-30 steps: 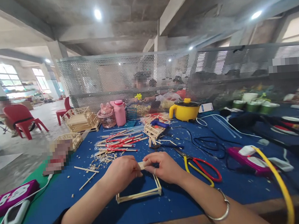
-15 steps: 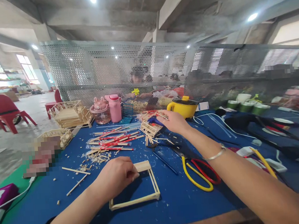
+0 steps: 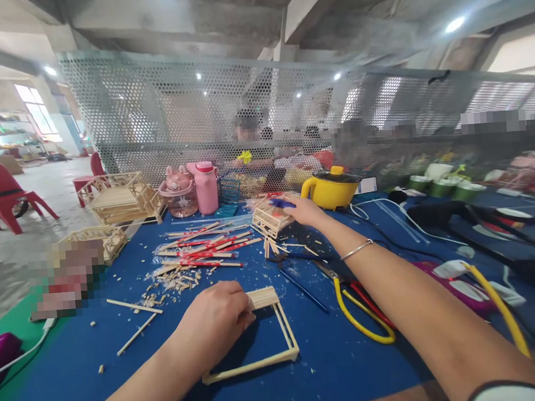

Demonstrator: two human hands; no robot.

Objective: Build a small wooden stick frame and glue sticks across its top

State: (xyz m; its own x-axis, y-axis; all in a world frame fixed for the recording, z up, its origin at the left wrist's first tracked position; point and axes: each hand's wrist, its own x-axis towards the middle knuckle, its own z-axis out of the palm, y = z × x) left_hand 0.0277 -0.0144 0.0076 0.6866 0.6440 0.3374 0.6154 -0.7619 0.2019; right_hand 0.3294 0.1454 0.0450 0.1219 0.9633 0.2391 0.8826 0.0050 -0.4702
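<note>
My left hand (image 3: 224, 310) is closed, its fingers pressed on the slatted end of a small wooden stick frame (image 3: 252, 368). This open rectangle of pale sticks rests on the blue table, with part of its left side hidden under the hand. My right hand (image 3: 305, 212) reaches far forward, fingers closed around a small blue object (image 3: 282, 204) whose kind I cannot make out. Just below that hand is a little wooden crate-like piece (image 3: 271, 223), beside a heap of sticks. Scissors (image 3: 365, 316) with yellow and red handles lie under my right forearm.
Bundled sticks (image 3: 206, 247) in red-marked wrappers and cut bits (image 3: 176, 281) lie left of centre. A pink bottle (image 3: 207, 189) and a yellow pot (image 3: 335, 189) stand before a perforated metal screen (image 3: 165, 122). A blue pen-like rod (image 3: 303, 289) and cables lie to the right.
The view has shifted slightly. My right hand has moved a little left and forward, with the blue object in it. My left hand stays on the wooden frame.
</note>
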